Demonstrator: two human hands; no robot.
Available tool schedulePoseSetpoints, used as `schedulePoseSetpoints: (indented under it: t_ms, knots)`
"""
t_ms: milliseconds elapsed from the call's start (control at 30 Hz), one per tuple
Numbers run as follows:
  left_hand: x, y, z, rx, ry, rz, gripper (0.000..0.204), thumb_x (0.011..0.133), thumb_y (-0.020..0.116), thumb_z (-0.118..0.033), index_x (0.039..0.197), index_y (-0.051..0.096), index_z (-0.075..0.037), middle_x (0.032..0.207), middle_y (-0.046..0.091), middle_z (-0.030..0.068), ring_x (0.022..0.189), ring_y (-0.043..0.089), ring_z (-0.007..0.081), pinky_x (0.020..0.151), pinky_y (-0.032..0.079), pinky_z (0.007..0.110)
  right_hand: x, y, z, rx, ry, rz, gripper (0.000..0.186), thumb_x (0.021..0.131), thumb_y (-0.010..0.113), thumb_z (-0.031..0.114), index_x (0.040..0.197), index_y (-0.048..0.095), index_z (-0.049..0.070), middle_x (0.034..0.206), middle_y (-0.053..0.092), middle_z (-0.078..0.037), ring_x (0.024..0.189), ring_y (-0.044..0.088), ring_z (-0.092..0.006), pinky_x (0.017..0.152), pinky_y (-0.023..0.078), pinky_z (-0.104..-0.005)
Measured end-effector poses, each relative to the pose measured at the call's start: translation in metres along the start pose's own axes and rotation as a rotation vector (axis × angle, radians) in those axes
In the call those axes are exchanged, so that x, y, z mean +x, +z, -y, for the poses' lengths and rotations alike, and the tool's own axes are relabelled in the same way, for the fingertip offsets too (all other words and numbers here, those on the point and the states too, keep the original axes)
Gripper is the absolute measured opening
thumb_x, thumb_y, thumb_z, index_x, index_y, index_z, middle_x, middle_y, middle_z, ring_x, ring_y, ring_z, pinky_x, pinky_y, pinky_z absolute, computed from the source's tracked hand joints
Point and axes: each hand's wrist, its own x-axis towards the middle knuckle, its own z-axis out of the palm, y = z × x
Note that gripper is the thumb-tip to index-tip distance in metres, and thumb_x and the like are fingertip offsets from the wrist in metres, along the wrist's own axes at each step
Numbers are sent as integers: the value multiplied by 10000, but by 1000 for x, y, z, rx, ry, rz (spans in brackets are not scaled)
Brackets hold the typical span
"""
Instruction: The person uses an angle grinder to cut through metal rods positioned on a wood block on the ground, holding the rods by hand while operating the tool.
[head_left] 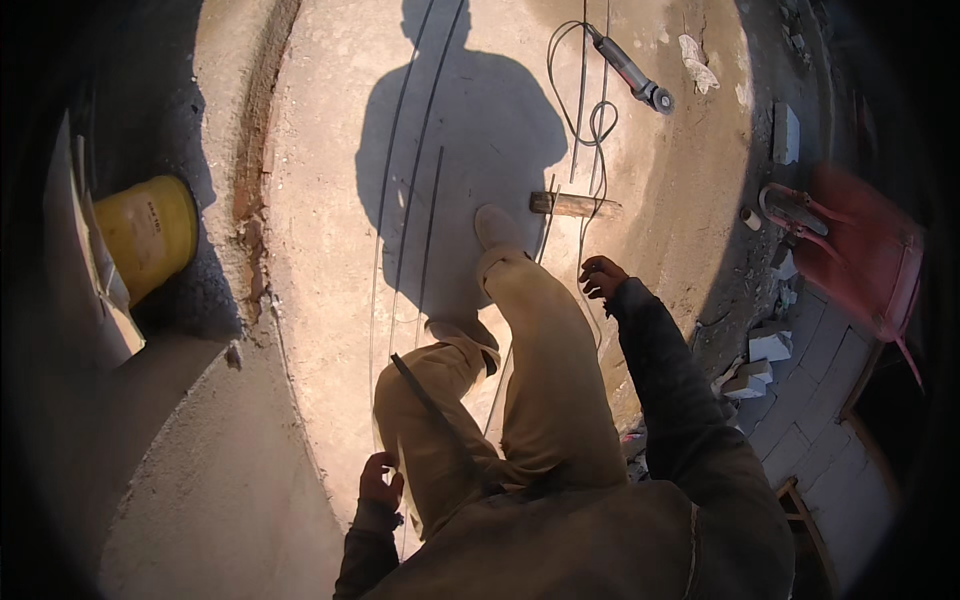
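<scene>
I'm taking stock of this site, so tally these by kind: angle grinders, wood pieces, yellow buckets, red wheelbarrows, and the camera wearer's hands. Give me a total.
Angle grinder: 1
Wood piece: 1
Yellow bucket: 1
Red wheelbarrow: 1
Hands: 2 (left hand, right hand)
Total: 6

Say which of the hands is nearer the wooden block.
Right. The right hand is just below the wooden block in the picture; the left hand is much lower and leftward.
</scene>
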Motion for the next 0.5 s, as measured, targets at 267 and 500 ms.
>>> schedulePoseSetpoints:
  t_ms: [267,500]
  knots:
    - [219,8,52,295,95,-565,392,635,584,-87,1003,477,-4,907,472,135,863,467,281,803,390,377,261,2,-185,-459,-9,-289,666,726,630,316,1219,341,-26,1139,503,-245,1046,515,-332,845,440,-380]
    - [271,4,88,274,156,-806,340,685,553,-127,989,482,9,941,478,145,908,463,290,833,371,385,285,2,-206,-26,-195,-290,254,893,440,158,1118,426,40,886,573,-118,722,558,-158,649,465,-303]
